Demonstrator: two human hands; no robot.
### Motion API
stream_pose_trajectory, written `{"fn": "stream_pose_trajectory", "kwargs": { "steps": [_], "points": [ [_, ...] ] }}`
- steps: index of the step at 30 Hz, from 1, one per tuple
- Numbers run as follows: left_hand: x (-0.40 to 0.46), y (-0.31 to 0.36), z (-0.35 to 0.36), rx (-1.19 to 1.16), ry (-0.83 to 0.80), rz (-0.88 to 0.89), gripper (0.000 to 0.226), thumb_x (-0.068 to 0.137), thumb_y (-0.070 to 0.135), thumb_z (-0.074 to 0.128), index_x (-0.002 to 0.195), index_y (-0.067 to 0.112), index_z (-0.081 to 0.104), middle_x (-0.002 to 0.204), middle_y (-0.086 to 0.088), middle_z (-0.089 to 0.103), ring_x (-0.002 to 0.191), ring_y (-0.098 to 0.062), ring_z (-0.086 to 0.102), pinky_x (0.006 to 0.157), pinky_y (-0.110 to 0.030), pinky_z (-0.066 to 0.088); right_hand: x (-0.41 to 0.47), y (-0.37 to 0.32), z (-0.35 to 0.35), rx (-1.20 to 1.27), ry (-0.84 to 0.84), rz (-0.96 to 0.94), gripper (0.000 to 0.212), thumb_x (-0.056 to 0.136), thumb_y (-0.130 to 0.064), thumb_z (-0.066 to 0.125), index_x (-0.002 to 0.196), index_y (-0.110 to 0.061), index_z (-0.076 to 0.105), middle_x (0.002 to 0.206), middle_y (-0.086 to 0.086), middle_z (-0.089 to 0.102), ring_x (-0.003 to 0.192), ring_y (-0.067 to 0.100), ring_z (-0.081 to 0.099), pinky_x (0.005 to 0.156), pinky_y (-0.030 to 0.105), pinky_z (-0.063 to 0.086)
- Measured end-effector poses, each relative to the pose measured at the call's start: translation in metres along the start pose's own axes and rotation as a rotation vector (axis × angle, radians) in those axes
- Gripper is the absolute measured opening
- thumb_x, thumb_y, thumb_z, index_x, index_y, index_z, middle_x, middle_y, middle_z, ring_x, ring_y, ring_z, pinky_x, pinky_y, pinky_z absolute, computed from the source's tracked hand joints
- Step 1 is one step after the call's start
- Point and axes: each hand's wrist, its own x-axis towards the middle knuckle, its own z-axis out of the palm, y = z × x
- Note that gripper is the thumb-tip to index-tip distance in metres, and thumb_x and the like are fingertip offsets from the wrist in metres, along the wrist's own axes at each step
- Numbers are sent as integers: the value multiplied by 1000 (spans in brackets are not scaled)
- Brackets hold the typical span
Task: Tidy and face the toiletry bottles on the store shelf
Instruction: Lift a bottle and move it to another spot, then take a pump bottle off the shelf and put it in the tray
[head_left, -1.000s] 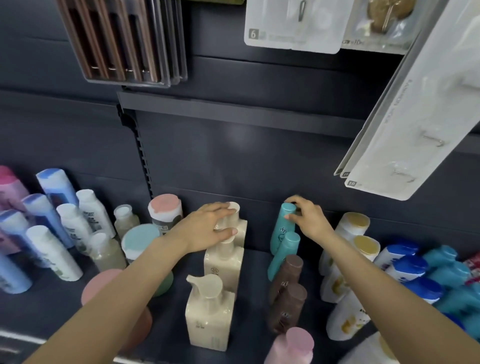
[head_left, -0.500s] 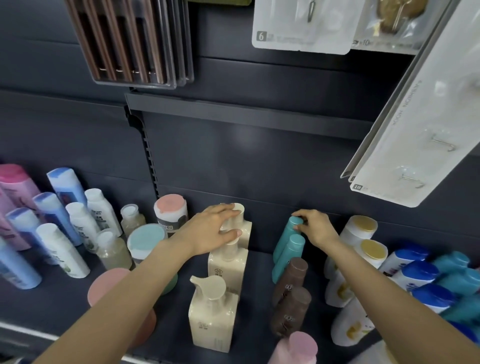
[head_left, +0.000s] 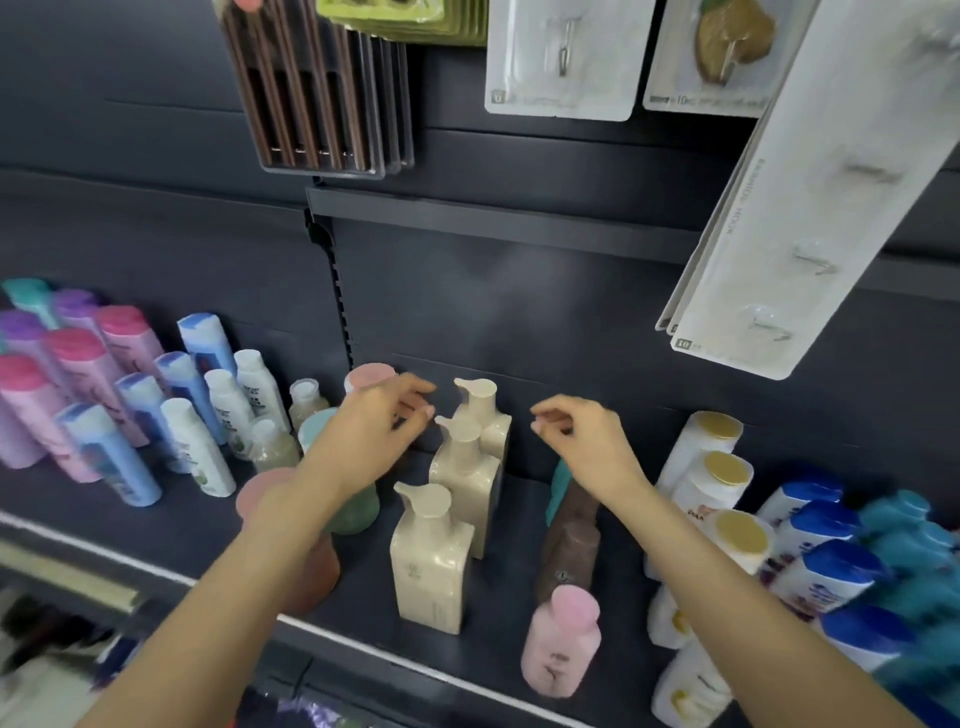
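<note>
Dark store gondola, pegboard-style back, stuff hanging overhead

So the whole fixture is matte charcoal: a back panel (head_left: 519, 312) with a soft patch of light glare in the middle, a slotted upright (head_left: 340, 291) running down its left side, and a horizontal rail (head_left: 493, 218) crossing above. The shelf deck (head_left: 182, 525) is the same dark colour, with a pale strip along its front edge (head_left: 415, 667). Up top hang carded goods: a brown slatted pack (head_left: 311, 104) at the left, a green pack (head_left: 410, 21) behind it, two white hook cards (head_left: 561, 57) in the centre, and long white cards (head_left: 810, 208) slanting down at the right. Below the front edge it's all blurry, can't tell what's there.
</note>
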Motion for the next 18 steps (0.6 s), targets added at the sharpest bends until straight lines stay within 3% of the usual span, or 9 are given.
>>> {"fn": "stream_pose_trajectory", "kwargs": {
  "steps": [4, 8, 10, 14, 18],
  "points": [
    [-45, -1, -17, 62, 111, 8, 23, 90, 12, 56, 111, 15, 63, 93, 3, 66, 86, -9, 60, 81, -18, 43, -30, -33, 21, 73, -101, -71, 24, 89, -12, 60, 112, -14, 66, 104, 0, 68, 90, 8, 60, 88, 23, 48],
    [-79, -23, -28, 208, 110, -28, 23, 90, 19, 54, 112, 15, 60, 101, -3, 64, 93, -22, 60, 81, -38, 50, -54, -52, 51, -30, -246, -106, 42, 89, -20, 62, 130, -13, 54, 127, 5, 56, 115, 16, 53, 95, 20, 36],
    [-91, -37, -33, 266, 60, -72, 29, 90, 19, 54, 118, 13, 58, 110, -7, 60, 103, -27, 55, 85, -40, 47, -62, -56, 64, -74, -278, -71, 49, 88, -25, 63, 133, -13, 49, 131, 6, 52, 119, 20, 50, 97, 25, 36],
    [-105, -71, -41, 376, -88, -88, 44, 88, 27, 55, 129, 11, 50, 125, -10, 52, 115, -32, 46, 91, -41, 42, -69, -65, 79, -93, -201, -5, 34, 86, -21, 65, 117, -7, 59, 115, 9, 61, 105, 23, 57, 90, 31, 44],
    [-109, -101, -47, 444, -270, -99, 61, 85, 38, 51, 142, 19, 37, 148, -1, 33, 131, -29, 34, 101, -42, 39, -74, -76, 92, -110, -115, 37, 26, 84, -20, 66, 107, -9, 60, 102, 5, 62, 93, 19, 58, 80, 29, 45]
  ]
}}
